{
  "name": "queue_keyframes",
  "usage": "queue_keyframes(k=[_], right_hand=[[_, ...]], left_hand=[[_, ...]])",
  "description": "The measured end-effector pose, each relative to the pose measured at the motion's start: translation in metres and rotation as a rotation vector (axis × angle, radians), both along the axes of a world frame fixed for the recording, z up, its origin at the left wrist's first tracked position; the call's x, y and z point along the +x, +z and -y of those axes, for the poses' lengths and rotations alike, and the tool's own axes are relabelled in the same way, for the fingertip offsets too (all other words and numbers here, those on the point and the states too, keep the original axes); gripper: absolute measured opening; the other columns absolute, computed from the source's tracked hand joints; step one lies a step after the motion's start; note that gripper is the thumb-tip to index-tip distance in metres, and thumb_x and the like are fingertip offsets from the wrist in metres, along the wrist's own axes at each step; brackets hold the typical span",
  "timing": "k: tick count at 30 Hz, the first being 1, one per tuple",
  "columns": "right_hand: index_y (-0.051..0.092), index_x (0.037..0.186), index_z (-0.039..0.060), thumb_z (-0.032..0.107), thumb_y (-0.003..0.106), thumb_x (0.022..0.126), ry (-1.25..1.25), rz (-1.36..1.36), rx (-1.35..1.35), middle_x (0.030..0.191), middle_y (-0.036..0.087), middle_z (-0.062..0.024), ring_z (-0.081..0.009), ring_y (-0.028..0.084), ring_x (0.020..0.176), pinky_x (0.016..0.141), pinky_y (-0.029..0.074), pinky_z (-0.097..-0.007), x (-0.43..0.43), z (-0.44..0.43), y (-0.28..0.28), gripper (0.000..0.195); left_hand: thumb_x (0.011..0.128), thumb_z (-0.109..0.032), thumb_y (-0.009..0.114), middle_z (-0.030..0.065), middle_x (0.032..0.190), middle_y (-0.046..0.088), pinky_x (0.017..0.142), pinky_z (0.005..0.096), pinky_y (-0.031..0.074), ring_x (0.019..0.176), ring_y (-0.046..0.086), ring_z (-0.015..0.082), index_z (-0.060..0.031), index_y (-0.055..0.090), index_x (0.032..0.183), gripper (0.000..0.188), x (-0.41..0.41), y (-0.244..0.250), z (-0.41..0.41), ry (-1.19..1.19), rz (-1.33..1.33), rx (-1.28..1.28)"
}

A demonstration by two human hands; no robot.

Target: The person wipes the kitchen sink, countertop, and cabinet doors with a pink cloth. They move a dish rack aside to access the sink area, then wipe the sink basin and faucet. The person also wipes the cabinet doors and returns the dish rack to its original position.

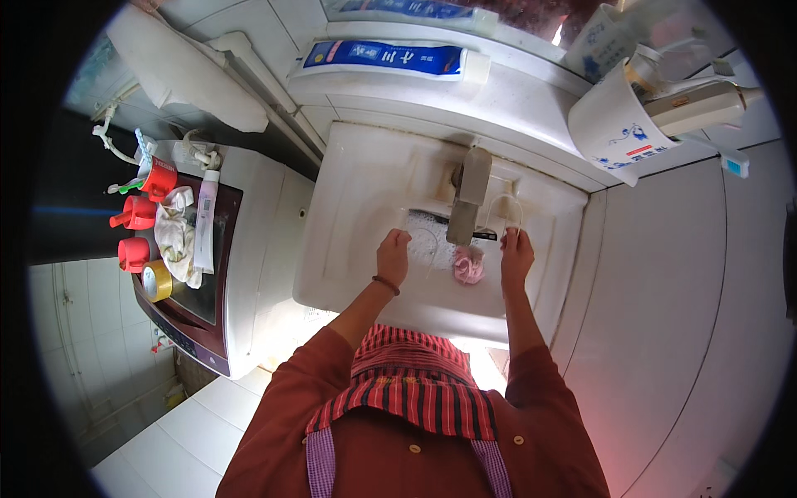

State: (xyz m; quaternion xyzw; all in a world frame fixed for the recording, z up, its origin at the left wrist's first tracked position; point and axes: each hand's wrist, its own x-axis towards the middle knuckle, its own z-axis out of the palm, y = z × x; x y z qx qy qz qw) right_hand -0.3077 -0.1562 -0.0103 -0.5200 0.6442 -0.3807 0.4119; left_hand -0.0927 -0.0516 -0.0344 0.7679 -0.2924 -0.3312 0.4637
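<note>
A white sink [361,162] lies below me, with foamy water [429,246] in its basin. My right hand [517,252], at the basin's right, pinches a thin white cord [505,195] that loops up behind the fingers. At the left side my left hand [393,252] has its fingers closed; a thin pale strand curves from near its fingertips into the foam, and its grip on it is unclear. Between the hands lies a crumpled pink cloth [468,266]. A slim black object [484,236] passes under the faucet [470,196], partly hidden by it.
A toothpaste tube [386,59] lies on the ledge behind the sink. At right stands a white cup [613,124] with toothbrushes. On the washing machine [268,187] at left are red cups [142,213], a rag [174,233], yellow tape [157,280] and a white tube [206,224].
</note>
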Motion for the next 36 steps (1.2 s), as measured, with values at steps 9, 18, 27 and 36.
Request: queue_keyframes(k=[9, 18, 27, 36], right_hand=[[0.063, 0.096, 0.0063, 0.019, 0.050, 0.090, 0.290, -0.395, -0.186, 0.077, 0.063, -0.0133, -0.0201, 0.062, 0.066, 0.062, 0.048, -0.0330, 0.026, -0.073, -0.068, 0.019], [0.060, 0.089, 0.0043, 0.019, 0.043, 0.092, 0.396, -0.556, -0.263, 0.078, 0.064, -0.0146, -0.0328, 0.062, 0.070, 0.063, 0.049, -0.0429, 0.029, -0.042, -0.103, 0.023], [0.055, 0.097, 0.0040, 0.024, 0.042, 0.094, 0.471, 0.089, 0.359, 0.066, 0.060, -0.0056, -0.0101, 0.055, 0.061, 0.055, 0.043, -0.0246, 0.040, -0.077, -0.085, 0.024], [0.055, 0.098, 0.0045, 0.018, 0.041, 0.092, 0.530, 0.189, 0.375, 0.065, 0.058, -0.0047, -0.0093, 0.052, 0.056, 0.052, 0.043, -0.0235, 0.047, -0.079, -0.035, 0.020]], left_hand=[[0.089, -0.020, 0.047, 0.0126, 0.074, 0.062, 0.066, 0.0343, 0.046, 0.069, 0.059, 0.0248, -0.0019, 0.059, 0.084, 0.022, 0.015, -0.063, 0.006, -0.085, 0.321, 0.152], [0.090, -0.026, 0.036, 0.0137, 0.077, 0.067, 0.074, 0.0365, 0.047, 0.078, 0.063, 0.0288, -0.0043, 0.061, 0.090, 0.033, -0.003, -0.101, 0.023, -0.252, -0.056, 0.169], [0.092, -0.031, 0.043, 0.0119, 0.092, 0.067, 0.076, 0.0291, 0.046, 0.086, 0.063, 0.0191, 0.0021, 0.060, 0.101, 0.038, 0.010, -0.041, -0.004, -0.599, -0.505, 0.028], [0.093, -0.026, 0.044, 0.0124, 0.100, 0.065, 0.081, 0.0293, 0.047, 0.093, 0.064, 0.0219, 0.0005, 0.057, 0.105, 0.032, 0.040, -0.005, -0.025, -0.326, -0.967, 0.012]])
